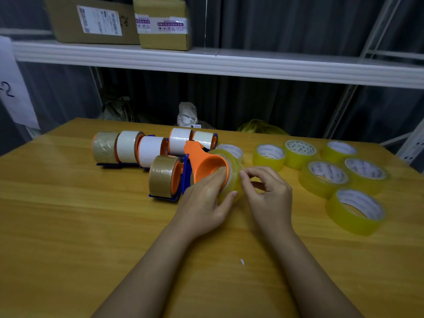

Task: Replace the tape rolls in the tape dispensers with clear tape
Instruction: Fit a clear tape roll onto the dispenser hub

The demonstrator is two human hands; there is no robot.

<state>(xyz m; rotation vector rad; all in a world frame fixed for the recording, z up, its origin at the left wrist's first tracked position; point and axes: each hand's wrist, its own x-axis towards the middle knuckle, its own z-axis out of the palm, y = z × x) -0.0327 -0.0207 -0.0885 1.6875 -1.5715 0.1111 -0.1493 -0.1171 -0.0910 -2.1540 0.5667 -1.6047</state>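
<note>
The clear tape roll (230, 180) is gripped by the left hand (206, 203), fingers inside the orange dispenser (206, 166) hub, thumb on the roll's rim; the tape end seems pinched by the right hand (266, 191), thumb & forefinger closed. Tape should prob. be peeled slowly, roll kept steady w/ the left. Brown-tape dispenser (164, 176) sits just left; spare clear rolls (325, 177) lie right; open table (68, 226) near the body.

I see a wooden table (68, 226) below a white shelf (252, 65) carrying two labelled cardboard boxes (91, 19) (164, 25). Behind the table's far edge sit a crumpled white bag (187, 114) and a yellow bundle (259, 127).
</note>
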